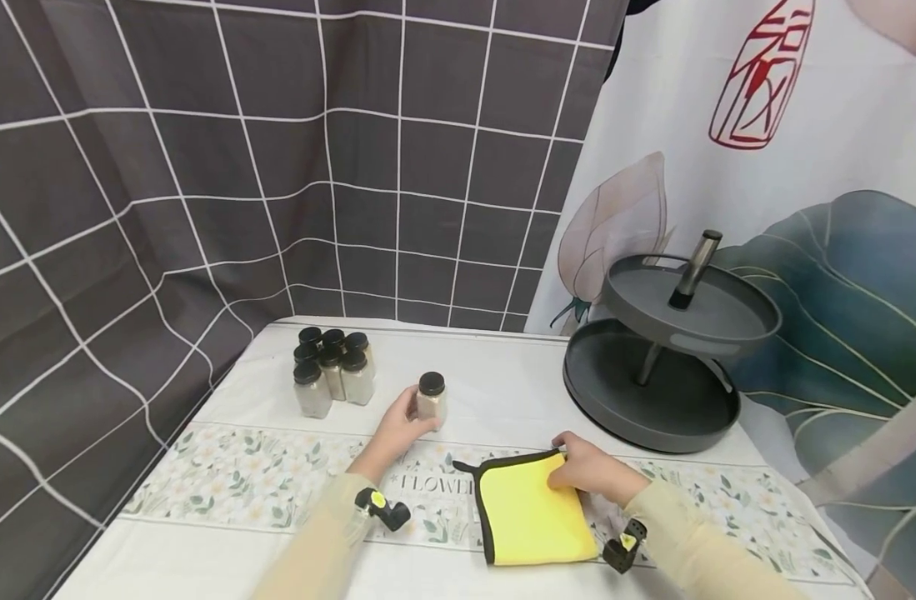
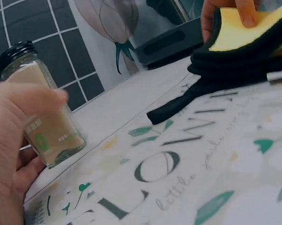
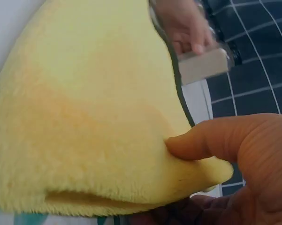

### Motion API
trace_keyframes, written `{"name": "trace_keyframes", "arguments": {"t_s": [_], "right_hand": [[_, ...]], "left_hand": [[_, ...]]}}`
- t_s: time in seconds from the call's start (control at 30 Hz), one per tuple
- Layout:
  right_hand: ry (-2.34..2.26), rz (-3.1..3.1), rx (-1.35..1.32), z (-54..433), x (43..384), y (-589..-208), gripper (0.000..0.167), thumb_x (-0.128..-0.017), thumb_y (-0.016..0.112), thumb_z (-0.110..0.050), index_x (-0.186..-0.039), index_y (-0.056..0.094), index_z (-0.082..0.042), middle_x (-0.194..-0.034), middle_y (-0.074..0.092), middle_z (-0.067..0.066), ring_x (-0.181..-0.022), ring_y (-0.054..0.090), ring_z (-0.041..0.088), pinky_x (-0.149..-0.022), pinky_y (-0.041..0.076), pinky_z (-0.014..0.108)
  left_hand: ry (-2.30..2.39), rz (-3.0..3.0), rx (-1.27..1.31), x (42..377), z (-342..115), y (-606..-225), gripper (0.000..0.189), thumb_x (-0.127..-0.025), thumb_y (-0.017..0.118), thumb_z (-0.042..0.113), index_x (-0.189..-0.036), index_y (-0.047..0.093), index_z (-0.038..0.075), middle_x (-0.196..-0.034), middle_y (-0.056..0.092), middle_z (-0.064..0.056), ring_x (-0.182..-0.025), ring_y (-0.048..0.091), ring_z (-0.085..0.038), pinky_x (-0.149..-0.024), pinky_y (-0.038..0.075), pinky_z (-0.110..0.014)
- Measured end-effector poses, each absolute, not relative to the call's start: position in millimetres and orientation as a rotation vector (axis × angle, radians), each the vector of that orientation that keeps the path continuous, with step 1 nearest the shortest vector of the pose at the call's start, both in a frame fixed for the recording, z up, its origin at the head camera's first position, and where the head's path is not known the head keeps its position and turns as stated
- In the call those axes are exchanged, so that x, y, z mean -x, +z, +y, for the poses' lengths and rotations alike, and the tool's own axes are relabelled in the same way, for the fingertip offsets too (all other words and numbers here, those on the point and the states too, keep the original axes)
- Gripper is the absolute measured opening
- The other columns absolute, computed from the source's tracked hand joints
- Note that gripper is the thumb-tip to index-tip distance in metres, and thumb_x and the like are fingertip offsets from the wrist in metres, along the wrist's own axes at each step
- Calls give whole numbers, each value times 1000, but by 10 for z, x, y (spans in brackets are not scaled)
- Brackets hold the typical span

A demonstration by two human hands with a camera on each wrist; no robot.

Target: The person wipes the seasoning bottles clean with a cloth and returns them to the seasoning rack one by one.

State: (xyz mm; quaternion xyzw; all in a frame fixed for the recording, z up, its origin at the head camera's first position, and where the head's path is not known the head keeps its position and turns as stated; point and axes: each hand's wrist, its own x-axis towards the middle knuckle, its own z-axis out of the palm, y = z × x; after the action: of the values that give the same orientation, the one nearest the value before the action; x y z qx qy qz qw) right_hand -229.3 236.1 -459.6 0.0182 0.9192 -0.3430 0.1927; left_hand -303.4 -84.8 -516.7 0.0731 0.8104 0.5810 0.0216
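Observation:
My left hand (image 1: pixel 399 429) grips a glass spice jar (image 1: pixel 431 402) with a black screw lid around its body, thumb in front and fingers behind. In the left wrist view the jar (image 2: pixel 49 108) is tilted, with pale powder inside and a label with green print. My right hand (image 1: pixel 593 468) pinches the upper right corner of a folded yellow cloth (image 1: pixel 533 517) with black edging and a hanging loop. The thumb presses on the plush cloth (image 3: pixel 94 117) in the right wrist view; the fingers go beneath it.
Several black-lidded jars (image 1: pixel 332 371) stand grouped at the back left of the table (image 1: pixel 488 367). A dark two-tier round tray (image 1: pixel 653 417) with a metal post stands at the back right. A grey grid curtain (image 1: pixel 360 167) hangs behind, and a flowered strip crosses the tablecloth.

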Motion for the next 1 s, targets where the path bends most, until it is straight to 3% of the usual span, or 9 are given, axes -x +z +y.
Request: {"name": "trace_keyframes", "arguments": {"t_s": [0.1,0.27,0.5,0.67,0.77,1.0], "right_hand": [[-1113,2474,-100,2406,2326,-4584,60,-78,75,-10,-129,50,10,-106,63,12,-90,62,23,-88,57,44],[-1342,2237,-40,2490,2448,-4521,45,-84,69,-9,-122,58,10,-102,69,12,-88,67,24,-81,61,41],[-1441,2309,-1,2488,2743,-4110,37,-89,66,-9,-120,56,9,-103,68,13,-87,66,22,-80,59,39],[-1341,2620,36,2242,2953,-3818,32,-91,66,-15,-114,57,4,-103,63,14,-87,60,22,-74,53,32],[-1255,2822,104,2020,3046,-3736,32,-90,66,-17,-114,59,4,-104,62,16,-90,57,26,-76,51,34],[-1282,2993,339,1390,3049,-3908,31,-86,67,-15,-112,64,2,-99,66,14,-87,61,25,-78,56,39]], "left_hand": [[1862,2493,-223,3028,-845,-5198,78,-86,74,20,-154,38,8,-152,46,-19,-142,42,-37,-119,32,-49],[1858,2508,-225,3028,-867,-5212,72,-90,69,19,-154,38,7,-153,45,-19,-142,42,-35,-119,34,-46],[1823,2524,-259,3008,-888,-5240,67,-93,70,24,-152,42,7,-147,52,-19,-136,50,-33,-115,41,-44],[1817,2510,-289,2997,-892,-5252,66,-90,74,28,-148,47,11,-143,56,-16,-132,54,-32,-112,44,-43],[1812,2502,-334,2997,-890,-5263,65,-89,76,29,-146,50,11,-140,58,-15,-131,55,-31,-111,46,-41],[1827,2512,-430,3009,-890,-5256,60,-90,76,22,-143,51,6,-135,60,-16,-126,58,-32,-109,47,-42]]}}
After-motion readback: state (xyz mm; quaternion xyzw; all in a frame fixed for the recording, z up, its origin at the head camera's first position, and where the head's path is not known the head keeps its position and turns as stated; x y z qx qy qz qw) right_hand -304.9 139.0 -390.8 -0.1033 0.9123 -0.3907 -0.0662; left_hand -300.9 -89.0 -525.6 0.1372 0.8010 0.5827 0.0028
